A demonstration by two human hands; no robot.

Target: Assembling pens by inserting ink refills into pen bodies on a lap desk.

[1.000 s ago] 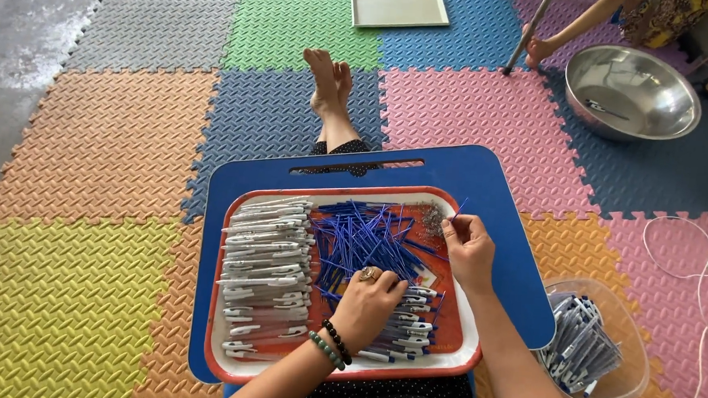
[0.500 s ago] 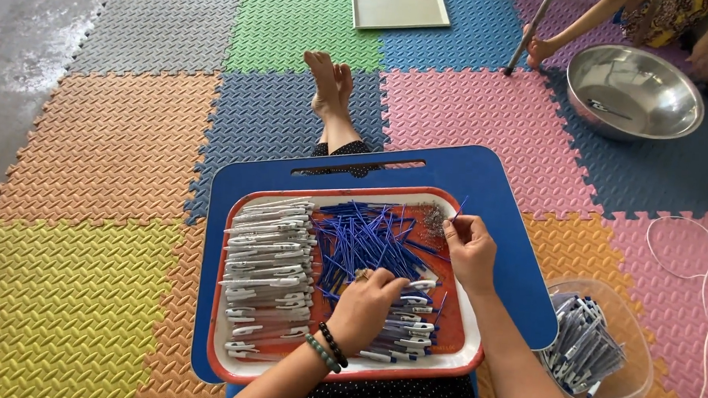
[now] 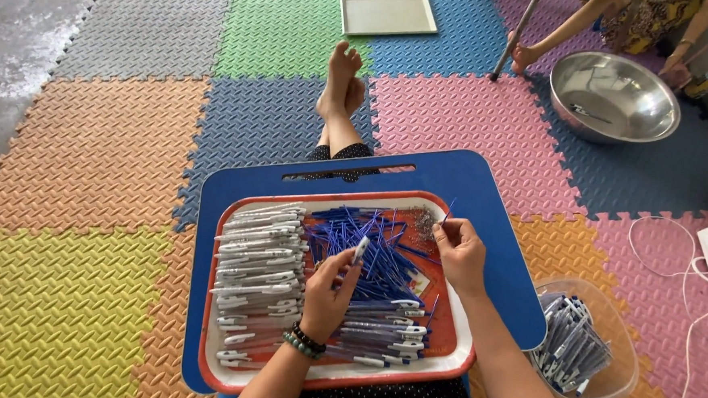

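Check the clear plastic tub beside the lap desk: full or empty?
Partly full. The clear tub holds a loose heap of pens that sits below its rim.

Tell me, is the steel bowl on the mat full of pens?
No, the steel bowl looks nearly empty; the clear tub holds pens.

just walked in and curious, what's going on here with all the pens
A person sits on a floor of coloured foam mats with a blue lap table over their legs and a red-rimmed tray on it. The left hand lifts a white pen barrel from the tray; the right hand pinches a thin blue refill. White barrels lie stacked at the tray's left, loose blue refills in the middle. A clear bowl of pens sits to the right.
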